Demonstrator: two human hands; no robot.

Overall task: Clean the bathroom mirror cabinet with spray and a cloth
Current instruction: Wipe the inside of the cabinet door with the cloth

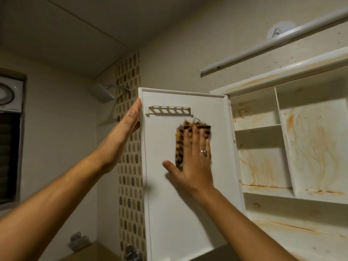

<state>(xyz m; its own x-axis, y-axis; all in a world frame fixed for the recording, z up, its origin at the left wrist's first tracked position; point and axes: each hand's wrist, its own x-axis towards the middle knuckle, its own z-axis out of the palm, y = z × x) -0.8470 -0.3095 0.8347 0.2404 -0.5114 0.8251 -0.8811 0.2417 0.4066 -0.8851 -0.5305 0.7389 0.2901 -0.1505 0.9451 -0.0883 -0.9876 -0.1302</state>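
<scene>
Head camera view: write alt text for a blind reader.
A person's right hand presses a patterned cloth against the inside of an open white cabinet door, while the left hand steadies its edge. Orange-stained shelves stand alongside.

white cabinet door (169,194) swung open, striped orange-black cloth (179,146) flat against it

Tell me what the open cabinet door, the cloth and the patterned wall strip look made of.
Cabinet door: probably moulded plastic, matt white; its slotted rack and raised rim look cast in one piece.
Cloth: woven fabric, orange and black check, with frayed threads at its top.
Wall strip: likely mosaic tile, small brown and beige pieces in pale grout.
</scene>
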